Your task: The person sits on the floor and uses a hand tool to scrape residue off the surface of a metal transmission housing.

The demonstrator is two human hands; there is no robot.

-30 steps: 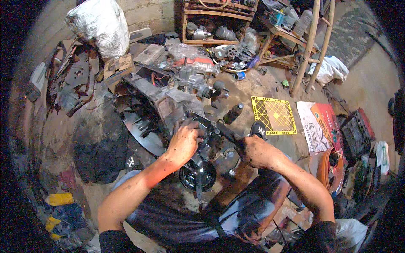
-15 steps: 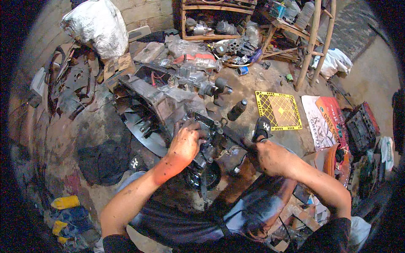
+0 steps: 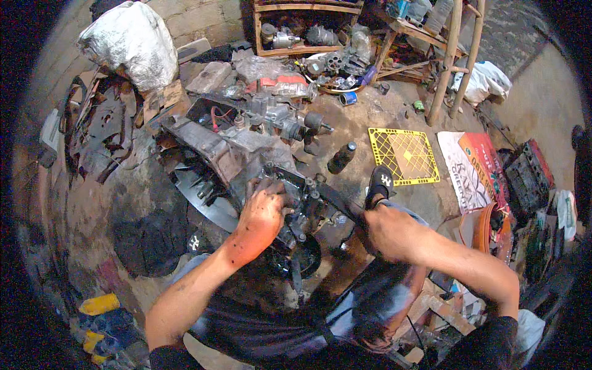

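A greasy metal gearbox housing (image 3: 231,160) with a wide bell end rests on the ground in front of me. My left hand (image 3: 263,206) is closed at its oily near face, fingers curled among bolts and fittings; what they hold is hidden. My right hand (image 3: 388,229) grips the near end of a long dark bar (image 3: 339,202), which reaches toward that same face and is partly blurred. A round black basin (image 3: 308,262) with a shiny dark surface lies under the housing's near end.
A dark bottle (image 3: 342,157) stands behind the bar. Around me lie a yellow grid crate panel (image 3: 404,154), printed sheet (image 3: 462,172), engine block (image 3: 527,185), white sack (image 3: 129,52) and scrap plates (image 3: 98,129). Wooden shelf (image 3: 308,9) and ladder (image 3: 450,80) stand behind; my shod foot (image 3: 379,185) is beside the crate panel.
My right hand has swung rightward with the bar since a second ago. My left hand stays at the housing's near face. The view has shifted slightly.
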